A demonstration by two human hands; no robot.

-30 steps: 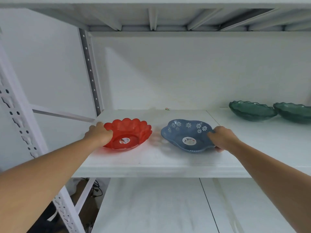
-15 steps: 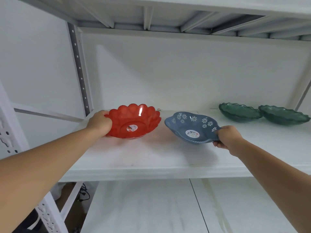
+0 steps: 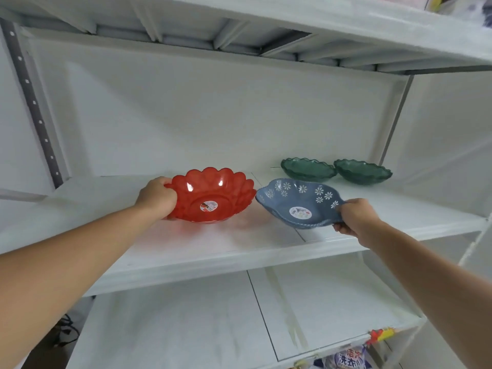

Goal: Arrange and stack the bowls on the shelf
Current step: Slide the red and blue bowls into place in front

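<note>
Bowls: four are in view on the middle shelf (image 3: 186, 251) of a white metal rack. The red bowl (image 3: 213, 194), translucent with a scalloped rim, sits left of centre, tilted so its inside faces the camera. A round sticker (image 3: 209, 206) is fixed to its inner base; it holds nothing else. The left hand (image 3: 157, 198) is clamped on its left rim, fingers curled over the edge. The blue bowl (image 3: 299, 202), opaque with white flower prints along its inner wall, is just right of the red bowl; their rims nearly meet, and contact cannot be confirmed. It is also tilted, with its left edge raised off the shelf. A sticker (image 3: 300, 212) lies on its inner base, and it is otherwise empty. The right hand (image 3: 355, 218) grips its right rim, thumb on top and fingers beneath.

Two green bowls (image 3: 308, 169) (image 3: 362, 174) stand side by side at the rear right, rims touching or nearly so, both empty, apart from the blue bowl.

Bare shelf surface runs along the front edge below both held bowls and to the left of the red bowl up to the perforated upright (image 3: 32, 102). The upper shelf (image 3: 266, 30) leaves open height above the bowls. The lower shelf (image 3: 186, 315) is mostly bare.
</note>
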